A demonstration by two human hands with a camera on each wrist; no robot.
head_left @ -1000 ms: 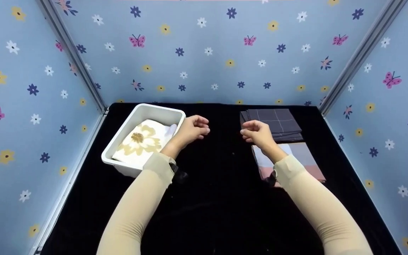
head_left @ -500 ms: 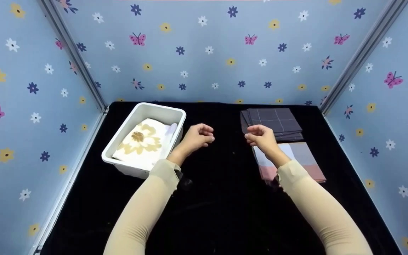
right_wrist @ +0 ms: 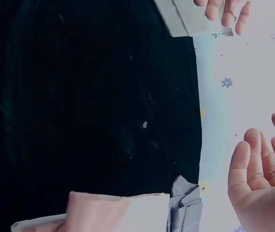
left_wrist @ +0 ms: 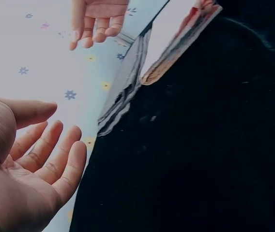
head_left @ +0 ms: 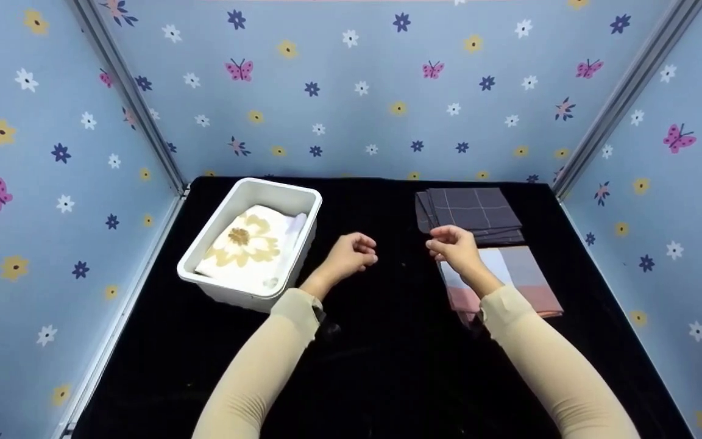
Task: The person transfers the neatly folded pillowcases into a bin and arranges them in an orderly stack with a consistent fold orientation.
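Note:
My left hand (head_left: 351, 256) hovers over the black table (head_left: 375, 341) just right of a white bin (head_left: 299, 198), fingers loosely curled and holding nothing. The left wrist view shows the left hand (left_wrist: 36, 159) with relaxed, spread fingers. My right hand (head_left: 451, 247) floats empty at the left edge of a folded pink, white and grey cloth (head_left: 524, 274), its palm (right_wrist: 258, 179) open in the right wrist view. Behind that cloth lies a stack of dark checked cloths (head_left: 473, 210). Inside the bin rests a folded white cloth with a yellow flower (head_left: 244, 244).
Blue walls (head_left: 351, 91) printed with flowers and butterflies close in the table on the left, back and right, with metal posts (head_left: 125, 97) at the corners. Bare black surface stretches between my hands and toward the front edge.
Both hands have drawn back toward me and slightly closer together, away from the bin and the dark stack. Neither took hold of anything.

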